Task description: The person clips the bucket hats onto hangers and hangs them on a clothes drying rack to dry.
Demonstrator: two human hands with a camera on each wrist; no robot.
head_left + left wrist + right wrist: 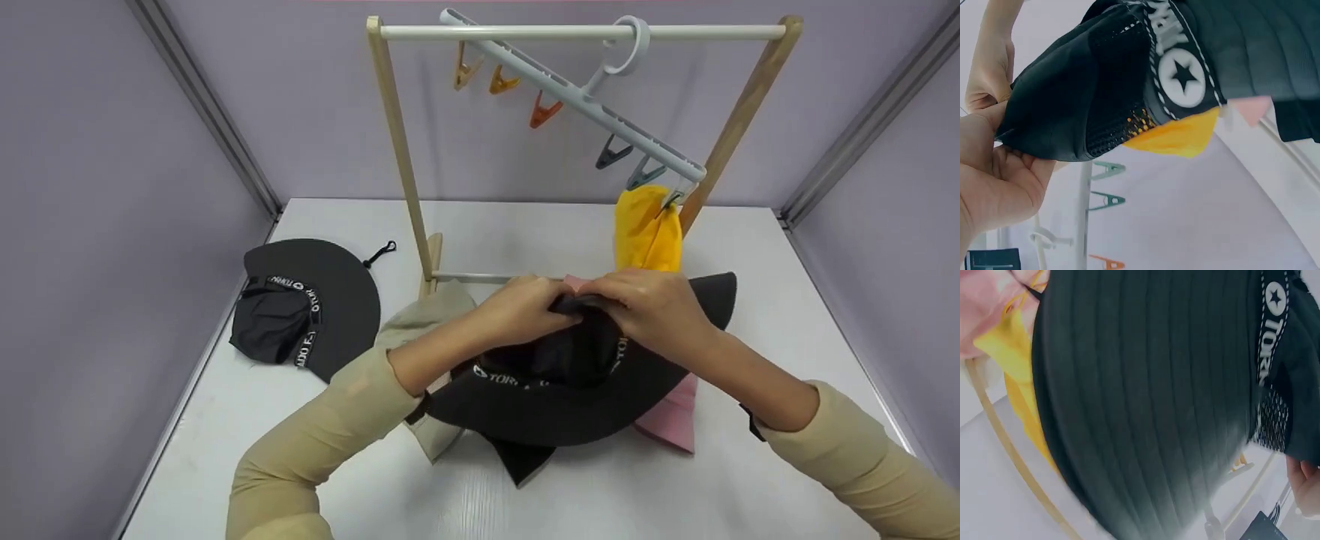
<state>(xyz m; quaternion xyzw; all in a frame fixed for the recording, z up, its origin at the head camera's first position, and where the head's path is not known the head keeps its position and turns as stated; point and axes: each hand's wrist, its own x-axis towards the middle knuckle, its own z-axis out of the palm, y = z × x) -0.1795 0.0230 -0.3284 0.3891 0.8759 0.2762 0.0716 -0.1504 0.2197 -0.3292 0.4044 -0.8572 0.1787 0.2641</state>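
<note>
Both hands hold a black wide-brimmed sun hat [540, 416] above the table. My left hand [525, 307] pinches the top of its crown, and my right hand [652, 304] grips the crown close beside it. The brim spreads toward me, with a white-lettered band around the crown. In the left wrist view the fabric [1067, 107] draws to a point at the fingers. The brim [1145, 399] fills much of the right wrist view. Beneath the hat lie a beige cloth item [431, 315], a pink one [675, 420] and a black one [517, 457], all partly hidden.
A second black sun hat [345, 292] lies at the left, its cord beside it. Behind the hands stands a rack with a white rail [510, 32]. From it a tilted hanger [581, 97] carries several clips; its lowest clip [671, 199] holds a yellow cloth item [641, 232].
</note>
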